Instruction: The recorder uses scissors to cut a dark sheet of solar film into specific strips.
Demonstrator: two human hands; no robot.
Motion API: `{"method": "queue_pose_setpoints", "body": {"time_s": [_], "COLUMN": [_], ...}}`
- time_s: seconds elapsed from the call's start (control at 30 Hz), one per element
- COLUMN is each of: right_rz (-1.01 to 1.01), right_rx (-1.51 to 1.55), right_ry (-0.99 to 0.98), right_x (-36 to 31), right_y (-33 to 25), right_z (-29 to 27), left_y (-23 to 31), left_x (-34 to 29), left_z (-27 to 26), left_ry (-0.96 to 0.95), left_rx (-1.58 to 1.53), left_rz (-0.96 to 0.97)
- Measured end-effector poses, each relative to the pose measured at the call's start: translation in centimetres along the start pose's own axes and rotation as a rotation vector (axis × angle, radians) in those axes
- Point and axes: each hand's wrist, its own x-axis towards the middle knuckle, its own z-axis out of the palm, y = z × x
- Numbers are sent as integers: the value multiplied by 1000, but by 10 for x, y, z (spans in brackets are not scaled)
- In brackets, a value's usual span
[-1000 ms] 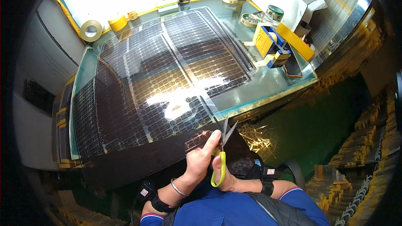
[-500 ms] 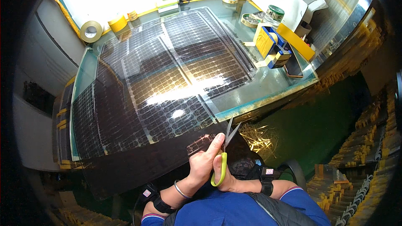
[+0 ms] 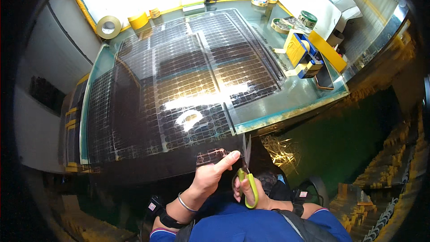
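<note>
Fingers of the left hand (image 3: pixel 208 177) seem closed on the near margin of the dark patterned film (image 3: pixel 154 118), with the thumb lying on top; this film is spread on the glass table (image 3: pixel 264 107) and passes over its near edge. On the near side of the table, scissors (image 3: pixel 246 170) with green handles point toward it, their blades narrowly apart. Fingers of the right hand (image 3: pixel 262 200) are curled around these handles. Such film is probably light, bendable, rather slippery and easily scratched, so its plain dark border is the safer holding place.
</note>
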Motion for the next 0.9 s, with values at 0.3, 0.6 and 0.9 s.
{"method": "queue_pose_setpoints", "body": {"time_s": [0.3,0.6,0.9], "right_rz": [249,273,297], "right_rx": [-304,-528,-563], "right_ry": [105,129,149], "right_x": [-8,-3,-7], "right_y": [-33,-42,-46], "right_z": [4,6,6], "left_y": [-2,-1,-3], "left_x": [-5,-13,-15], "left_z": [-13,-14,-17], "left_ry": [-17,-63,-106], "left_rx": [-37,-94,-108], "left_rz": [-3,-154,-231]}}
